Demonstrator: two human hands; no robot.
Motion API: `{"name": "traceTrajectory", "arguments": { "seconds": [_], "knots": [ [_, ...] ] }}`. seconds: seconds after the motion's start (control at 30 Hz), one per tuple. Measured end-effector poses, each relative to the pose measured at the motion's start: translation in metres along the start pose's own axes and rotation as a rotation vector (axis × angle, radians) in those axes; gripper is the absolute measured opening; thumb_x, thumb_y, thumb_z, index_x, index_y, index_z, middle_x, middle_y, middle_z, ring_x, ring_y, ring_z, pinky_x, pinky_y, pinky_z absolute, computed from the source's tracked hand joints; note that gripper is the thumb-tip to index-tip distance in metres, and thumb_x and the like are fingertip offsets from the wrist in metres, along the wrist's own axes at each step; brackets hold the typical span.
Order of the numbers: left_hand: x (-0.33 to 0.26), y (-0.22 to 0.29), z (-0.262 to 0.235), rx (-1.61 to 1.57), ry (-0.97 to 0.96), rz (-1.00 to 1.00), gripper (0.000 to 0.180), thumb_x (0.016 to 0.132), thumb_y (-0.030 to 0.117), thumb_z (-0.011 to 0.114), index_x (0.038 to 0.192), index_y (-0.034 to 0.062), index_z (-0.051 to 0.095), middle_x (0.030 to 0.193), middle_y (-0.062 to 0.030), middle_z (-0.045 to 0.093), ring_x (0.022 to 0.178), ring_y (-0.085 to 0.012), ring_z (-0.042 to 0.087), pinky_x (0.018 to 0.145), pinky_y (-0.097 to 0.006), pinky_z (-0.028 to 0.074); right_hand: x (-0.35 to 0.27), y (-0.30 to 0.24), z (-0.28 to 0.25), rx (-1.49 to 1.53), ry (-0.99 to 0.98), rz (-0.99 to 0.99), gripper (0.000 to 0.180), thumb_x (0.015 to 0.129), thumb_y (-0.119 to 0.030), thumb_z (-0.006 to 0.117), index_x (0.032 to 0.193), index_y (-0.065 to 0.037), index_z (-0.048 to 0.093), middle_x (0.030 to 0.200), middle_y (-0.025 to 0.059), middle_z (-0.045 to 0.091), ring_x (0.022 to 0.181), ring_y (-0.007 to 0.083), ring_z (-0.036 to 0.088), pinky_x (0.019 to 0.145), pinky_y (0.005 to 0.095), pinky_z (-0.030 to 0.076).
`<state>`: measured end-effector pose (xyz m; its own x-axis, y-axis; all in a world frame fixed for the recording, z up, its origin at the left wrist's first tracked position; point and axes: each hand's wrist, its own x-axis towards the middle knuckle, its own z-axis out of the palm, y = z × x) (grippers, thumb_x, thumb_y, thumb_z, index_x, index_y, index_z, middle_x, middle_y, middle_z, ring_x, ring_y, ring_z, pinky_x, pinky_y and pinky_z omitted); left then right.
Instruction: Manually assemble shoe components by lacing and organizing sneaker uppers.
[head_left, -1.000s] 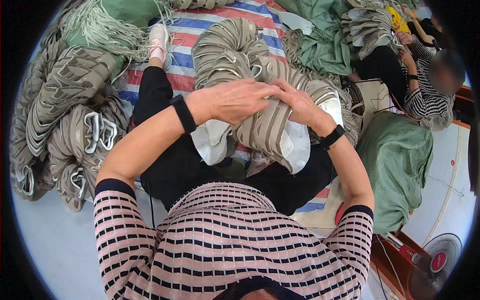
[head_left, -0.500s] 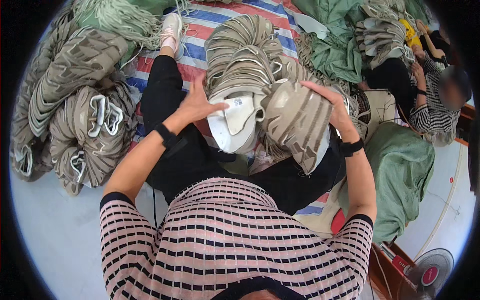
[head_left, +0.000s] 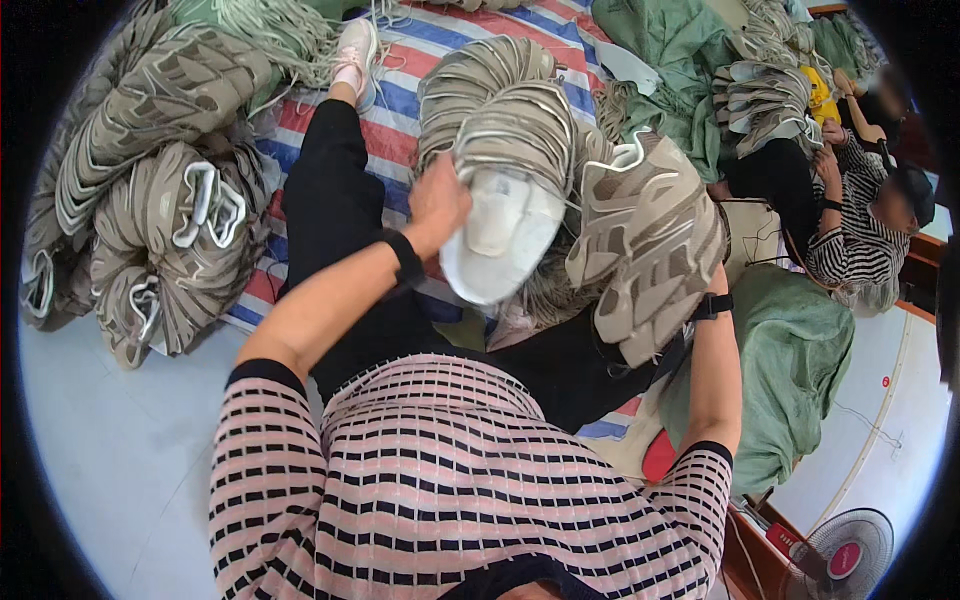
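A nested stack of grey-beige shoe uppers (head_left: pixel 495 95) curves away between my legs. At its near end an upper (head_left: pixel 505 235) shows its white lining. My left hand (head_left: pixel 440 205) is closed at this upper's left edge, slightly blurred, its fingertips partly hidden. On the right, a smaller bundle of shoe uppers (head_left: pixel 650 240) is held up over my right thigh, its patterned outer sides facing me. Behind that bundle, my right hand (head_left: pixel 719 280) supports it; only a strip near the wrist shows, and the fingers are hidden.
More bundled uppers (head_left: pixel 165 240) are piled at the left. A striped sheet (head_left: pixel 400 60) covers the floor ahead. Green sacking (head_left: pixel 790 370) and a fan (head_left: pixel 850 560) stand at the right. A person in a striped top (head_left: pixel 840 240) sits at the far right, handling another bundle.
My right hand has moved the smaller bundle right, away from the main stack, turning its patterned sides toward me. My left hand has gone from spread fingers to closed at the white-lined upper.
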<state>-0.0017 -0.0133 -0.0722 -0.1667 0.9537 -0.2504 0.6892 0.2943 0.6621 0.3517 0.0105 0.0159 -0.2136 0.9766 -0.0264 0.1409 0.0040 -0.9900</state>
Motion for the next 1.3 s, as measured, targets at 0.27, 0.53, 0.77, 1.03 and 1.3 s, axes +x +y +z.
{"name": "traceTrajectory", "arguments": {
  "seconds": [0.27,0.53,0.77,1.03,1.3],
  "knots": [
    [-0.017,0.050,0.006,-0.194,-0.147,-0.077,0.038,0.081,0.020,0.053,0.106,-0.0037,0.037,0.106,-0.0302,0.051,0.094,-0.0501,0.051,0.082,-0.054,0.040,0.009,-0.003,0.077,-0.356,-0.382,0.010,0.037,0.081,0.002,0.054,0.117,-0.004,0.058,0.113,0.0067,0.062,0.104,0.0132,0.056,0.090,0.0261,0.043],
    [-0.043,0.049,0.021,-0.198,-0.376,0.352,0.045,0.081,0.020,0.056,0.108,-0.0074,0.033,0.099,-0.0325,0.051,0.091,-0.0482,0.052,0.080,-0.052,0.042,-0.013,0.044,0.054,-0.570,0.034,0.260,0.043,0.076,0.002,0.061,0.115,-0.017,0.061,0.109,0.0082,0.064,0.098,0.0224,0.062,0.083,0.0282,0.046],
    [0.151,-0.011,-0.007,-0.877,-0.346,-0.238,0.039,0.090,0.036,0.047,0.111,0.0034,0.054,0.104,-0.0143,0.061,0.097,-0.0200,0.058,0.076,-0.035,0.050,-0.019,0.044,0.059,-0.655,-0.025,0.196,0.042,0.076,-0.003,0.060,0.117,-0.009,0.056,0.105,0.0161,0.062,0.099,0.0304,0.060,0.085,0.0336,0.046],
    [0.161,-0.022,0.108,-1.103,-0.761,-0.512,0.076,0.084,0.067,0.038,0.134,0.0090,0.040,0.131,-0.0113,0.048,0.116,-0.0268,0.048,0.098,-0.041,0.039,-0.031,0.026,0.060,-1.271,-0.118,0.163,0.046,0.064,-0.010,0.066,0.109,-0.011,0.057,0.094,0.0072,0.062,0.093,0.0274,0.058,0.076,0.0393,0.046],
    [0.109,0.008,0.092,-1.419,-0.853,-0.645,0.082,0.078,0.072,0.043,0.132,0.0102,0.043,0.127,-0.0098,0.052,0.113,-0.0288,0.051,0.097,-0.042,0.040,-0.035,0.021,0.059,-1.290,-0.106,0.108,0.036,0.061,-0.010,0.067,0.095,-0.010,0.054,0.084,0.0077,0.058,0.073,0.0281,0.062,0.061,0.0400,0.049]
  ]
}}
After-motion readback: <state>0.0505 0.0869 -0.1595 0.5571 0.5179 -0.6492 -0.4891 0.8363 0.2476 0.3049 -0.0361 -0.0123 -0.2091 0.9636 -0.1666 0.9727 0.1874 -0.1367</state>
